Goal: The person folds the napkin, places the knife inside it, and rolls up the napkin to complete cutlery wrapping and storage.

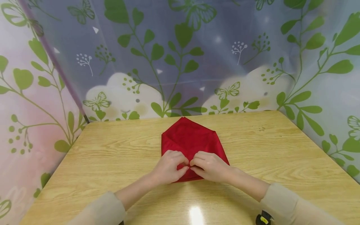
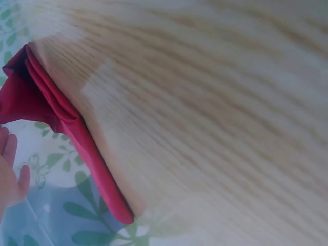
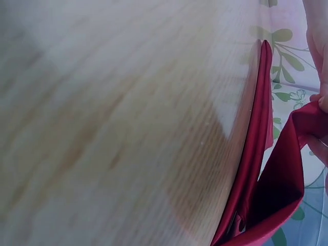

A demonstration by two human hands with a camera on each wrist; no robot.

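Observation:
A folded, shiny red cloth [image 1: 194, 137] lies on the table, its far end pointed. At its near part, my left hand [image 1: 170, 165] and right hand [image 1: 212, 165] meet, thumbs and fingertips pinching the cloth close together. The left wrist view shows the cloth [image 2: 102, 179] in flat layers, with one fold raised toward the left hand [image 2: 7, 177], which is cut off by the frame. From the right wrist, the upper layer of the cloth [image 3: 248, 138] is seen drawn up from the stack into a gaping fold, its raised edge between fingers at the frame's right side.
The wooden table [image 1: 112, 147] has a light grain. A curtain [image 1: 225, 47] printed with leaves and butterflies stands along its back and sides. A small black object with a yellow mark [image 1: 263, 218] shows at the bottom, beside the right sleeve [image 1: 281, 200].

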